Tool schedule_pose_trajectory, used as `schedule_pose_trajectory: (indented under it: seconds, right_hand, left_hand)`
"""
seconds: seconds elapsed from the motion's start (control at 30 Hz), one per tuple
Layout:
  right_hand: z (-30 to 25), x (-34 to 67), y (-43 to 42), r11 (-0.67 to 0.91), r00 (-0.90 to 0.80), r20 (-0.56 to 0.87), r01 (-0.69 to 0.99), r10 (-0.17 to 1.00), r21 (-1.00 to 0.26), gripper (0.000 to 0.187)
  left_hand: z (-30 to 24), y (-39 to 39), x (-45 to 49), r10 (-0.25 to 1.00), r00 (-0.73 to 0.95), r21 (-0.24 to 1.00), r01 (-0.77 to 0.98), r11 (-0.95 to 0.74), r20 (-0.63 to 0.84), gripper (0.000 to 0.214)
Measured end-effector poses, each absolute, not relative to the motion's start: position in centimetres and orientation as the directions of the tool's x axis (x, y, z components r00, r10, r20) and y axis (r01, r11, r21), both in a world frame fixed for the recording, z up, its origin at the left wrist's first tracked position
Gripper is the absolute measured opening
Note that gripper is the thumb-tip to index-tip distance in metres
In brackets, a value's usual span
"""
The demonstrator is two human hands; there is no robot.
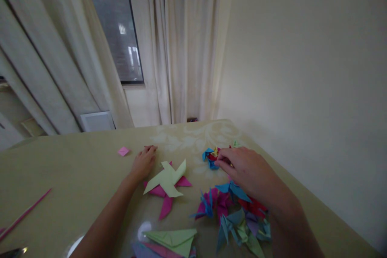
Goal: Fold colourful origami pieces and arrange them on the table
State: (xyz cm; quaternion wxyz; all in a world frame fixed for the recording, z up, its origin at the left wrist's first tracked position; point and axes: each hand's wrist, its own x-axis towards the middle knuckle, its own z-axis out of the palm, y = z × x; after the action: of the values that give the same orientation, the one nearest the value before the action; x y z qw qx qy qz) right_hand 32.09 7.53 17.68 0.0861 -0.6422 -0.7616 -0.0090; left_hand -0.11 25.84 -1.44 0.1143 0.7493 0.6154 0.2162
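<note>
My left hand (146, 162) lies on the table with its fingers stretched forward, holding nothing. Just right of it is a pale green paper pinwheel (168, 179) on top of a magenta pinwheel (165, 207). My right hand (242, 166) reaches over a small heap of folded paper in blue, red and yellow (211, 158). Its thumb and fingers are closed at the heap's right side; what sits between them is hidden. Below that hand lie several origami cranes: a blue one (232, 189), a magenta one (223, 203) and light blue and green ones (242, 229).
A pink folded square (123, 151) lies left of my left hand. Folded envelopes, the top one green (173, 240), are at the near edge. A pink stick (28, 211) lies at far left. The wall (302, 88) borders the table's right side; curtains (187, 48) hang behind.
</note>
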Motion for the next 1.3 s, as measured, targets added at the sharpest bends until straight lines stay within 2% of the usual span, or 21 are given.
schedule_pose_trajectory:
  seconds: [0.13,0.33,0.43,0.47,0.53,0.6,0.67,0.77,0.83,0.97,1.03,1.13,1.3]
  right_hand:
    - [17.9,32.1,7.4,0.202,-0.169,0.183,0.962,0.969,-0.181,0.018]
    - [18.2,31.2,7.7,0.294,-0.194,0.308,0.900,0.931,-0.322,0.017]
    - [18.1,30.7,8.0,0.329,-0.143,0.408,0.840,0.902,-0.432,0.028]
    - [18.0,30.6,8.1,0.346,-0.138,0.422,0.813,0.896,-0.469,0.031]
    - [17.9,30.3,8.2,0.395,-0.176,0.420,0.757,0.890,-0.521,0.023]
    - [17.9,30.0,8.3,0.435,-0.232,0.406,0.725,0.884,-0.534,0.008]
    - [18.0,30.0,8.3,0.457,-0.268,0.401,0.727,0.876,-0.512,0.010]
    - [18.0,30.6,8.6,0.423,-0.247,0.400,0.789,0.883,-0.445,0.011]
    - [17.8,31.4,9.1,0.329,-0.175,0.386,0.864,0.906,-0.382,0.012]
    - [17.4,33.3,9.9,0.106,0.015,0.408,0.957,0.913,-0.272,0.018]
    - [17.4,33.9,9.9,0.074,0.053,0.424,0.958,0.904,-0.277,0.020]
    - [17.6,34.0,9.7,0.094,0.054,0.443,0.948,0.895,-0.305,0.021]
    - [17.9,33.5,9.4,0.120,0.040,0.447,0.938,0.894,-0.324,0.021]
  left_hand:
    - [0.2,26.0,0.0,0.960,0.204,0.447,0.853,-0.270,0.192,0.014]
    - [6.5,23.6,2.4,0.883,0.352,0.558,0.684,-0.469,0.311,0.012]
    - [9.9,19.6,5.0,0.796,0.448,0.638,0.484,-0.599,0.407,0.007]
    - [10.7,18.0,6.0,0.740,0.460,0.693,0.310,-0.651,0.490,0.006]
    - [12.0,15.1,7.8,0.644,0.466,0.677,0.121,-0.726,0.607,0.006]
    - [12.6,13.2,9.1,0.567,0.468,0.614,0.064,-0.787,0.678,0.012]
    - [12.4,13.0,9.7,0.539,0.475,0.571,0.090,-0.816,0.695,0.014]
    - [10.8,15.7,8.9,0.655,0.476,0.536,0.378,-0.755,0.587,0.007]
    - [9.0,18.8,7.0,0.784,0.395,0.477,0.633,-0.610,0.478,0.012]
    - [4.0,23.8,1.0,0.919,0.071,0.486,0.832,-0.269,0.387,0.038]
    - [1.6,24.9,-1.9,0.939,-0.098,0.501,0.861,-0.087,0.331,0.053]
    - [-1.0,25.4,-4.9,0.941,-0.217,0.518,0.854,0.053,0.261,0.062]
    - [-0.7,26.1,-6.5,0.960,-0.186,0.592,0.805,0.028,0.207,0.035]
